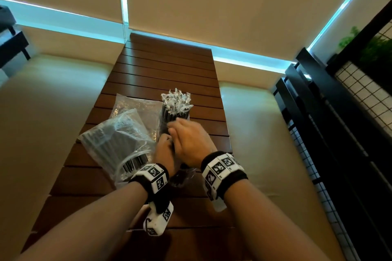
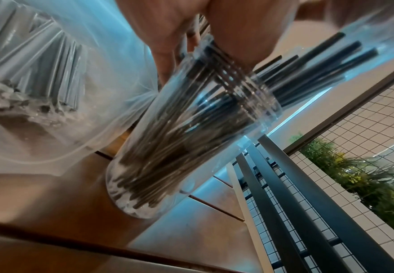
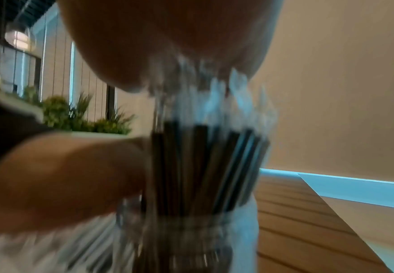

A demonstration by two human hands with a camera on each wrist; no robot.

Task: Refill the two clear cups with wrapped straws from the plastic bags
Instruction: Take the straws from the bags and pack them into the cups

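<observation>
A clear cup [image 2: 167,157] packed with black wrapped straws [image 1: 174,110] leans on the wooden table [image 1: 161,70]. My left hand [image 1: 164,146] grips the cup near its rim; in the head view both hands hide most of the cup. My right hand [image 1: 188,140] lies with straight fingers against the straw bundle just above the rim. The white wrapper ends fan out beyond it. A plastic bag of straws [image 1: 118,144] lies left of the cup, also seen as the bag [image 2: 39,73] in the left wrist view. The right wrist view is blurred. No second cup is in view.
A flatter clear plastic bag [image 1: 135,103] lies behind the full one. Beige cushioned seats flank the narrow slatted table. A black railing with wire mesh [image 1: 339,133] and green plants [image 2: 354,175] stand to the right.
</observation>
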